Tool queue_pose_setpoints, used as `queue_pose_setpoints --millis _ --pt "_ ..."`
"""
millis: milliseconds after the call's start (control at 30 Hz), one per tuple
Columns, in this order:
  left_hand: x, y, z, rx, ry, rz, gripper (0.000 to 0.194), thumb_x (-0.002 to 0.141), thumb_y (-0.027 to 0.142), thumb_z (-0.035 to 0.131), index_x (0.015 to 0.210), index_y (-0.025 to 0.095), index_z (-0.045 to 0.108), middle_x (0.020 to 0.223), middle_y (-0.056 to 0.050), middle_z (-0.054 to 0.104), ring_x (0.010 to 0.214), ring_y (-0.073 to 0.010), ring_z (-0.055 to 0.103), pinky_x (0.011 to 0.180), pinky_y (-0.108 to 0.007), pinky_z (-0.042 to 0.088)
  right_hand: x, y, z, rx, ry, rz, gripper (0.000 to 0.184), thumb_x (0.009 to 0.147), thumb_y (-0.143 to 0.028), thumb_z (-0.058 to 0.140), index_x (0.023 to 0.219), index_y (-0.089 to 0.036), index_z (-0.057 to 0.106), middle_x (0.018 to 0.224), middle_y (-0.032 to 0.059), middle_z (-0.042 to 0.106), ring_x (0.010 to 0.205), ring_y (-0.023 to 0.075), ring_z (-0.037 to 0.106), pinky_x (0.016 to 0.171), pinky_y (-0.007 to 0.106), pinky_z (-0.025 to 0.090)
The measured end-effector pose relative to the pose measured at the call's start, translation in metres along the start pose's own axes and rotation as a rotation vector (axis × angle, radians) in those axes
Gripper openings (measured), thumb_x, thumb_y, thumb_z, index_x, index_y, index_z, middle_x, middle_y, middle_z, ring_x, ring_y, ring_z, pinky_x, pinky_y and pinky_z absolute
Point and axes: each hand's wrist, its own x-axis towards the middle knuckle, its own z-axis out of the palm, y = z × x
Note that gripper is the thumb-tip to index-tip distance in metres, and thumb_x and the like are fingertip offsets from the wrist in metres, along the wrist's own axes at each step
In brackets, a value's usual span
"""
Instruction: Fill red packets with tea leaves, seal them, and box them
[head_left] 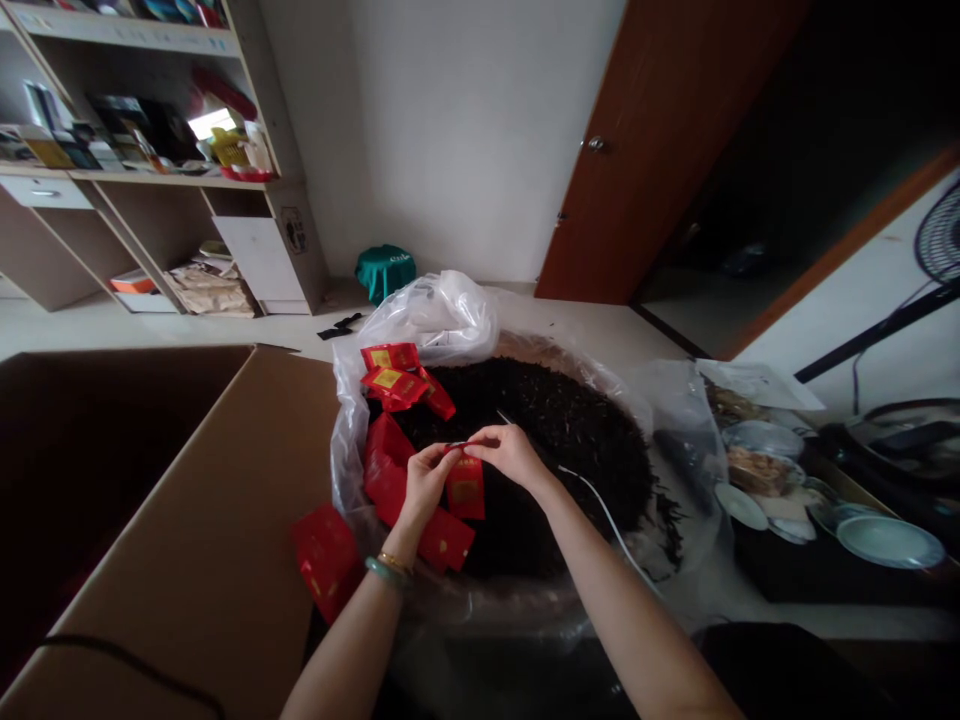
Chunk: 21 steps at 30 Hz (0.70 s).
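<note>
My left hand (426, 478) and my right hand (516, 458) pinch the top edge of a small red packet (466, 488) with gold print. The packet hangs upright from my fingers above a heap of dark dried leaves (555, 410). A large clear plastic bag (450, 315), its rim folded open, holds the heap. Several similar red packets (397, 385) lie on the leaves at the back left. Beside my left hand, larger red wrappers (386, 455) spread over the heap. A thin tool tip shows by my right fingers; its rest is hidden.
A big open cardboard box (247, 480) stands at the left, with a red bag (328, 560) by its side. A white cord (607, 515) crosses the bag's right part. Bowls (889, 535) and a clear tub (761, 460) stand right, below a fan (937, 235).
</note>
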Motion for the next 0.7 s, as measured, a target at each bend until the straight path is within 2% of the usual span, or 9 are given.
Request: queue_pose_setpoints --millis 100,167,267,333,400,467,533,600,700 --pt "0.000 0.003 0.001 0.003 -0.011 -0.012 0.028 0.061 0.041 0.077 0.072 0.015 0.070 0.071 -0.002 0.071 0.066 -0.0165 0.064 0.064 -0.026 0.051 0.000 -0.001 0.004 -0.029 0.005 -0.031 0.012 0.071 -0.029 0.070 0.074 -0.017 0.073 0.073 0.0027 0.074 0.069 0.0180 0.068 0.066 0.027 0.051" --pt "-0.002 0.005 0.003 -0.051 -0.050 -0.056 0.036 0.061 0.042 0.078 0.084 0.015 0.069 0.077 -0.003 0.072 0.069 -0.0170 0.066 0.065 -0.026 0.052 0.000 -0.002 0.007 -0.035 0.041 -0.055 0.013 0.073 -0.030 0.069 0.075 -0.018 0.073 0.074 0.0031 0.075 0.069 0.0184 0.069 0.066 0.027 0.052" --pt "-0.005 0.010 0.006 -0.150 -0.157 -0.196 0.053 0.055 0.042 0.083 0.097 0.013 0.065 0.080 -0.005 0.073 0.069 -0.0189 0.069 0.064 -0.027 0.054 0.002 -0.005 0.011 -0.007 0.067 -0.061 0.016 0.074 -0.033 0.067 0.078 -0.019 0.074 0.077 0.0031 0.075 0.070 0.0189 0.069 0.067 0.027 0.052" --pt "-0.007 0.012 0.007 -0.189 -0.181 -0.284 0.055 0.050 0.041 0.086 0.092 0.011 0.065 0.074 -0.006 0.073 0.063 -0.0202 0.069 0.061 -0.029 0.055 0.004 -0.004 0.010 -0.004 0.065 -0.058 0.017 0.075 -0.034 0.066 0.079 -0.019 0.074 0.077 0.0033 0.075 0.071 0.0195 0.069 0.068 0.028 0.053" --pt "-0.008 0.013 0.008 -0.211 -0.150 -0.331 0.054 0.048 0.041 0.087 0.087 0.010 0.066 0.073 -0.006 0.073 0.059 -0.0204 0.069 0.058 -0.029 0.056 0.006 0.002 0.005 -0.048 0.117 -0.061 0.020 0.081 -0.034 0.060 0.083 -0.019 0.073 0.082 0.0044 0.075 0.077 0.0200 0.069 0.072 0.029 0.052" --pt "-0.007 0.013 0.009 -0.229 -0.106 -0.345 0.055 0.046 0.040 0.088 0.086 0.010 0.067 0.078 -0.008 0.074 0.059 -0.0205 0.069 0.057 -0.029 0.056 0.005 0.015 -0.003 -0.195 0.221 -0.062 0.022 0.087 -0.030 0.054 0.095 -0.019 0.071 0.093 0.0067 0.074 0.088 0.0208 0.067 0.081 0.032 0.051" --pt "-0.006 0.013 0.009 -0.246 -0.077 -0.345 0.055 0.044 0.041 0.088 0.085 0.010 0.067 0.082 -0.010 0.075 0.059 -0.0209 0.070 0.056 -0.029 0.056 0.001 0.033 -0.011 -0.476 0.280 -0.020 0.026 0.084 -0.024 0.057 0.108 -0.019 0.066 0.105 0.0105 0.070 0.100 0.0238 0.063 0.089 0.036 0.047" --pt "-0.005 0.013 0.010 -0.260 -0.065 -0.337 0.056 0.044 0.041 0.089 0.085 0.010 0.067 0.084 -0.010 0.075 0.059 -0.0212 0.070 0.056 -0.030 0.057 -0.004 0.051 -0.016 -0.773 0.250 0.110 0.042 0.079 -0.022 0.064 0.120 -0.018 0.059 0.114 0.0151 0.064 0.106 0.0298 0.058 0.087 0.042 0.045" --pt "-0.005 0.011 0.010 -0.273 -0.065 -0.325 0.054 0.045 0.040 0.088 0.085 0.010 0.068 0.085 -0.011 0.075 0.059 -0.0209 0.070 0.056 -0.029 0.056 -0.010 0.073 -0.016 -0.979 0.187 0.206 0.054 0.079 -0.022 0.064 0.131 -0.020 0.049 0.116 0.0157 0.060 0.104 0.0300 0.058 0.083 0.040 0.045"
